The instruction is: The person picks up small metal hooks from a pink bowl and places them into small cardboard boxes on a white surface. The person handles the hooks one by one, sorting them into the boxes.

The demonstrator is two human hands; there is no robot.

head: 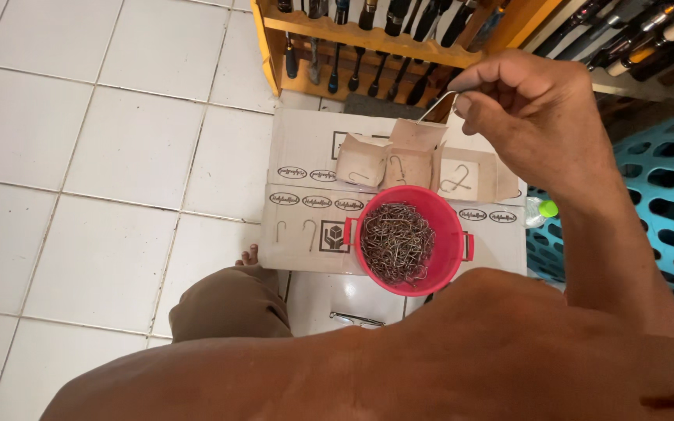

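Right hand [536, 117] pinches 1 hook [438, 105] above 3 small boxes [407, 160], 1 red bowl [450, 242].

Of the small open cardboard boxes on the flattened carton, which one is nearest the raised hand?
The middle box, with its flap up, sits right under the right hand that pinches a metal hook. The left box and right box lie farther off.

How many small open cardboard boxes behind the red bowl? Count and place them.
3: left box, middle box and right box in a row on flat cardboard behind the red bowl, below the right hand pinching a hook. None seems hidden.
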